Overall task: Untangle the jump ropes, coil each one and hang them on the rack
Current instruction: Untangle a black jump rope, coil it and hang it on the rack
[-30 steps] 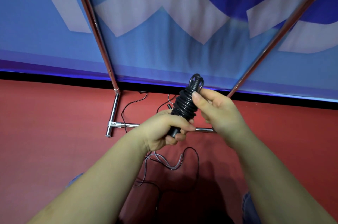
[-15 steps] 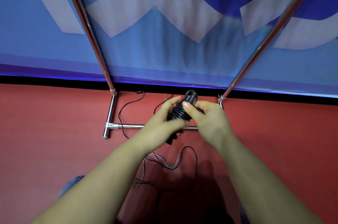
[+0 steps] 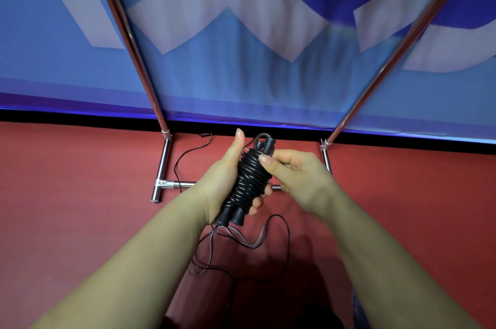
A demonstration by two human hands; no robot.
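Observation:
A black jump rope [image 3: 248, 181] is wound tightly round its two black handles into a thick bundle. My left hand [image 3: 222, 181] grips this bundle from the left, thumb up, fingers curled under it. My right hand [image 3: 292, 170] touches the bundle's upper right, its thumb and fingers pinching the rope near the top loop. Below my hands, loose black and grey ropes [image 3: 257, 242] lie tangled on the red floor. The chrome rack [image 3: 163, 165] stands just beyond, with two slanted poles rising to the top corners.
A blue and white banner [image 3: 241, 60] hangs behind the rack. A thin black cord [image 3: 188, 154] trails on the floor by the rack's left foot. The rack's low crossbar [image 3: 185, 184] runs behind my hands.
The bundle has turned in my hands, so its wound side and handle ends now show. My left thumb has lifted upright beside it. The view has shifted slightly.

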